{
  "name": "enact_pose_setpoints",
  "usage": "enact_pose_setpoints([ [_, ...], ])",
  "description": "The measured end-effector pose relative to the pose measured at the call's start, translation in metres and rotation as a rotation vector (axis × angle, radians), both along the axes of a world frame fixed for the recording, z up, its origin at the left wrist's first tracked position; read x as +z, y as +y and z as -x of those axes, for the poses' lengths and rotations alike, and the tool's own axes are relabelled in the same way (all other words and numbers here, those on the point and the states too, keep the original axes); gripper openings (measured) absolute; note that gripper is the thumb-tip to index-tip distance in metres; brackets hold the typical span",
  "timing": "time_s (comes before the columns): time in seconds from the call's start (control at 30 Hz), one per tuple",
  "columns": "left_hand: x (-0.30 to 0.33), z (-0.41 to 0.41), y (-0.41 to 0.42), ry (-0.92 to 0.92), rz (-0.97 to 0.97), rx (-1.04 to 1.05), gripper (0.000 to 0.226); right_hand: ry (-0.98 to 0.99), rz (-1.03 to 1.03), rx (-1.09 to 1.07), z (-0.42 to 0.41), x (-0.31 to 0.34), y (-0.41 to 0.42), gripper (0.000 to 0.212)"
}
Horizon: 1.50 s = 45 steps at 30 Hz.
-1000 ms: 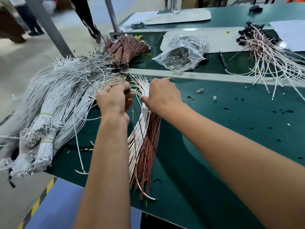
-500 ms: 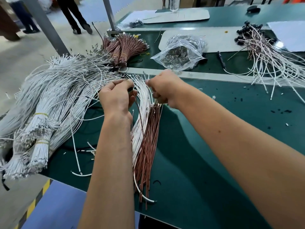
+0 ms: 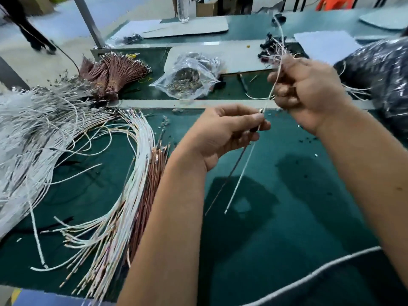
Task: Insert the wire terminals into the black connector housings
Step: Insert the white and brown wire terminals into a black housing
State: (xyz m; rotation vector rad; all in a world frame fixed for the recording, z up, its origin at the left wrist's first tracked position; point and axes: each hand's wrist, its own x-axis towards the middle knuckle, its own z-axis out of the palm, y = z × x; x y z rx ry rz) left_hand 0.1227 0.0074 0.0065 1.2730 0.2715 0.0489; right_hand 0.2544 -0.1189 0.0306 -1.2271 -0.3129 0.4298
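Nearest, two bare forearms reach out over the green desk [image 3: 287, 217]. Both hands are raised above the desk surface, centre to right.

The left hand [image 3: 223, 133] has its fingers curled, thumb and forefinger pinching a white wire [image 3: 241, 173] and a thin dark wire [image 3: 227, 176] together at their upper ends. A small dark piece shows at the pinch point; whether it is a connector housing cannot be told. Both wires hang down and toward the near left, their free ends clear of the desk.

The right hand [image 3: 309, 93], just beyond and to the right of the left, is closed around another white wire [image 3: 274, 82] that runs up from the left hand's pinch and on past the right hand.

To the left of the hands lies a curved fan of loose white and brown wires [image 3: 136, 195], and further left a large heap of white wire bundles [image 3: 33, 133].

Further away: tied brown wire bundles [image 3: 114, 74], a clear plastic bag of small parts [image 3: 189, 80], and at far right a cluster of wires fitted with black connector housings [image 3: 268, 47], partly behind the right hand.
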Motion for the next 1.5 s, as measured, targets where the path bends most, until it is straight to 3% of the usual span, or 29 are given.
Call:
enact_pose_setpoints([
  [0.1, -0.008, -0.027, -0.025, 0.031, 0.058, 0.082, 0.01, -0.078, 0.336, -0.058, -0.006, -0.02, -0.04, 0.022],
  [0.17, -0.015, -0.04, -0.037, 0.046, 0.065, 0.147, 0.009, -0.112, 0.599, 0.067, -0.002, -0.036, -0.063, 0.029],
  [0.23, -0.022, -0.05, -0.046, 0.048, 0.057, 0.191, 0.01, -0.091, 0.667, 0.263, 0.006, -0.049, -0.077, 0.029],
  [0.3, -0.03, -0.054, -0.051, 0.041, 0.054, 0.208, 0.011, -0.114, 0.646, 0.378, 0.013, -0.057, -0.081, 0.027],
  [0.37, -0.036, -0.056, -0.054, 0.027, 0.057, 0.205, 0.01, -0.148, 0.594, 0.397, 0.014, -0.064, -0.082, 0.037],
  [0.43, -0.042, -0.055, -0.052, -0.001, 0.042, 0.204, 0.009, -0.159, 0.537, 0.382, 0.014, -0.068, -0.082, 0.032],
  [0.5, -0.048, -0.052, -0.045, -0.033, -0.028, 0.215, 0.01, -0.127, 0.414, 0.328, 0.014, -0.071, -0.083, 0.019],
  [0.67, -0.058, -0.04, -0.027, -0.146, -0.257, 0.178, 0.021, -0.016, -0.047, 0.116, 0.013, -0.077, -0.082, 0.015],
  [0.8, -0.06, -0.038, -0.023, -0.179, -0.449, 0.16, 0.038, -0.018, -0.192, -0.006, 0.013, -0.079, -0.081, 0.013],
  [1.07, -0.064, -0.041, -0.023, -0.203, -0.547, 0.147, 0.04, -0.25, -0.11, -0.229, 0.011, -0.075, -0.086, 0.013],
  [1.5, -0.064, -0.041, -0.029, -0.152, -0.546, 0.139, 0.025, -0.421, -0.034, -0.275, 0.015, -0.072, -0.087, 0.011],
])
